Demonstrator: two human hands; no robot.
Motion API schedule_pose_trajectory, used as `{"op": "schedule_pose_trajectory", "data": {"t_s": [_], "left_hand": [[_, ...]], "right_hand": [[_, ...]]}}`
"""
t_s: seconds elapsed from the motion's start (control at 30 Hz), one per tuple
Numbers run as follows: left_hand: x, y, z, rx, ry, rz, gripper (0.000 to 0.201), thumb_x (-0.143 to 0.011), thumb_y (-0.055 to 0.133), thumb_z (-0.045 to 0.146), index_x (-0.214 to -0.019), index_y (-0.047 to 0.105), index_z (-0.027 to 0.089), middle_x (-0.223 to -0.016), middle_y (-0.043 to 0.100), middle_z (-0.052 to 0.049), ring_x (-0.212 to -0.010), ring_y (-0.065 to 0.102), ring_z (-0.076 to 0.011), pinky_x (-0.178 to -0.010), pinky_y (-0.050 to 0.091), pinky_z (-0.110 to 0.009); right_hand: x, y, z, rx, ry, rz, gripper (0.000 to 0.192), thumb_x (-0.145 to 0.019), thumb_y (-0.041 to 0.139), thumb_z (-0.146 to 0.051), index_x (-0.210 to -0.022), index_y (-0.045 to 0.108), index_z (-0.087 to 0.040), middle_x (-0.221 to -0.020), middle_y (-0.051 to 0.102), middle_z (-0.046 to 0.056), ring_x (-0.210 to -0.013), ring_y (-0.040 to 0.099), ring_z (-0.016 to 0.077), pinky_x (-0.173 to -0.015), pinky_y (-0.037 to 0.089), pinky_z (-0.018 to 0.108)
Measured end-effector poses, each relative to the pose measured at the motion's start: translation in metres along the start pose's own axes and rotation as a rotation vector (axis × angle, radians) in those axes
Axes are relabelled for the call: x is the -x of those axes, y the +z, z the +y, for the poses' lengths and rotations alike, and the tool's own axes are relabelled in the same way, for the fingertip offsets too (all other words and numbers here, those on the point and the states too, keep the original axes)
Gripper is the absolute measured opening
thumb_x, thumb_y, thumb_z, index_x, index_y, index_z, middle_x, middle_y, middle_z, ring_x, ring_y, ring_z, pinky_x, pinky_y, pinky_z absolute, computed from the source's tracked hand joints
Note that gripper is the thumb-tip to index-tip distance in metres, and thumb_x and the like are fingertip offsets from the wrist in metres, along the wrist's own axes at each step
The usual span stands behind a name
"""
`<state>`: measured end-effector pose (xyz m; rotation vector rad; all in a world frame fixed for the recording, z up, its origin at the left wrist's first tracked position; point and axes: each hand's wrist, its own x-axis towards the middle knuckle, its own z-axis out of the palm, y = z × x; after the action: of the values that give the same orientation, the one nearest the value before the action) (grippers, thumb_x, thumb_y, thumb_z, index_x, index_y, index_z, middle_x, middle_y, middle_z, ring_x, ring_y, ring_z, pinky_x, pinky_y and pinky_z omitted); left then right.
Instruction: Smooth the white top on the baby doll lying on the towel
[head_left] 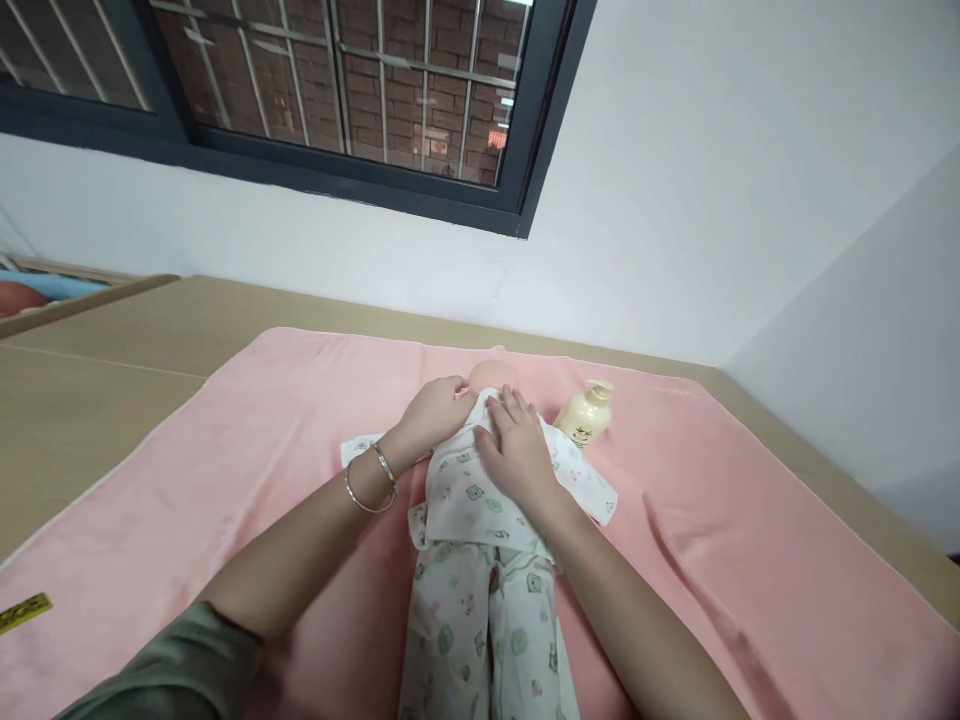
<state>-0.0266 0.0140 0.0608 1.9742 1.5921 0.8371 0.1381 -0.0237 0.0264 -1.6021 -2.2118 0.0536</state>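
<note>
Your left hand (pixel 433 410) rests at the collar of the doll (pixel 480 520), fingers curled and pinching the cloth just below its head (pixel 491 375). Your right hand (pixel 516 450) lies flat and spread on the chest of the shirt (pixel 469 490), holding nothing. The doll lies on its back directly under both hands, legs in printed trousers (pixel 480 630) running toward you. The clothing appears thin, soft and loose, likely to bunch and slide over the body; grip is best taken at the collar edge or hem, with the torso steadied by a flat palm. The doll looks light. A lotion bottle (pixel 585 413) stands just beyond your right hand, close enough to be knocked. The pink towel (pixel 225 460) beneath is soft and may ruck. A bracelet (pixel 371 480) rides your left wrist.
</note>
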Motion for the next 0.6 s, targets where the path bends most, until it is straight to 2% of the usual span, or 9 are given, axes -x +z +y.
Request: {"op": "schedule_pose_trajectory", "data": {"t_s": [0.13, 0.23, 0.3, 0.37, 0.47, 0.53, 0.6], "left_hand": [[-0.005, 0.005, -0.004, -0.004, -0.030, 0.000, 0.044, -0.092, 0.046, 0.039, -0.123, 0.069, 0.017, -0.130, 0.072, -0.012, -0.119, 0.067, -0.0257, -0.101, 0.049, -0.033], [-0.019, 0.003, -0.022, -0.048, -0.129, 0.079, 0.059, -0.091, 0.049, 0.040, -0.142, 0.054, 0.013, -0.146, 0.061, -0.016, -0.132, 0.059, -0.0285, -0.107, 0.046, -0.036], [-0.032, -0.002, -0.044, -0.109, -0.212, 0.130, 0.068, -0.091, 0.048, 0.042, -0.150, 0.044, 0.010, -0.152, 0.053, -0.020, -0.139, 0.053, -0.0324, -0.111, 0.043, -0.041], [-0.044, -0.011, -0.072, -0.215, -0.325, 0.167, 0.074, -0.090, 0.048, 0.042, -0.154, 0.037, 0.007, -0.156, 0.047, -0.024, -0.147, 0.042, -0.0372, -0.116, 0.037, -0.048], [-0.055, -0.026, -0.118, -0.345, -0.610, 0.217, 0.081, -0.090, 0.045, 0.050, -0.156, 0.032, 0.007, -0.167, 0.024, -0.026, -0.156, 0.017, -0.0448, -0.122, 0.019, -0.062], [-0.057, -0.034, -0.145, -0.355, -0.658, 0.218, 0.081, -0.090, 0.041, 0.055, -0.158, 0.031, 0.012, -0.169, 0.018, -0.024, -0.157, 0.012, -0.0448, -0.122, 0.014, -0.066], [-0.058, -0.038, -0.168, -0.370, -0.644, 0.214, 0.077, -0.092, 0.034, 0.060, -0.158, 0.034, 0.020, -0.171, 0.015, -0.021, -0.157, 0.011, -0.0460, -0.118, 0.012, -0.073]], "right_hand": [[-0.001, -0.001, 0.000, -0.027, -0.014, -0.040, 0.053, -0.101, 0.047, -0.035, -0.147, 0.052, -0.010, -0.160, 0.040, 0.019, -0.152, 0.032, 0.0357, -0.123, 0.022, 0.058], [0.002, -0.004, -0.003, -0.047, -0.014, 0.050, 0.050, -0.102, 0.045, -0.034, -0.144, 0.055, -0.011, -0.161, 0.040, 0.019, -0.152, 0.031, 0.0340, -0.124, 0.022, 0.056], [0.004, -0.005, -0.007, -0.037, -0.045, 0.073, 0.049, -0.102, 0.044, -0.033, -0.145, 0.055, -0.012, -0.161, 0.039, 0.018, -0.154, 0.027, 0.0341, -0.124, 0.020, 0.058], [0.007, -0.003, -0.010, -0.014, -0.067, 0.032, 0.051, -0.100, 0.048, -0.034, -0.145, 0.055, -0.012, -0.162, 0.038, 0.018, -0.155, 0.023, 0.0370, -0.124, 0.019, 0.061], [0.010, 0.003, -0.013, 0.016, -0.051, -0.029, 0.055, -0.097, 0.052, -0.035, -0.147, 0.054, -0.012, -0.162, 0.037, 0.019, -0.154, 0.023, 0.0406, -0.123, 0.018, 0.064], [0.011, 0.007, -0.012, 0.021, -0.042, -0.023, 0.055, -0.097, 0.052, -0.035, -0.147, 0.053, -0.013, -0.162, 0.037, 0.018, -0.154, 0.024, 0.0408, -0.122, 0.019, 0.065], [0.011, 0.010, -0.011, 0.018, -0.048, -0.001, 0.053, -0.098, 0.051, -0.035, -0.146, 0.055, -0.015, -0.162, 0.038, 0.018, -0.153, 0.026, 0.0408, -0.121, 0.021, 0.066]]}}
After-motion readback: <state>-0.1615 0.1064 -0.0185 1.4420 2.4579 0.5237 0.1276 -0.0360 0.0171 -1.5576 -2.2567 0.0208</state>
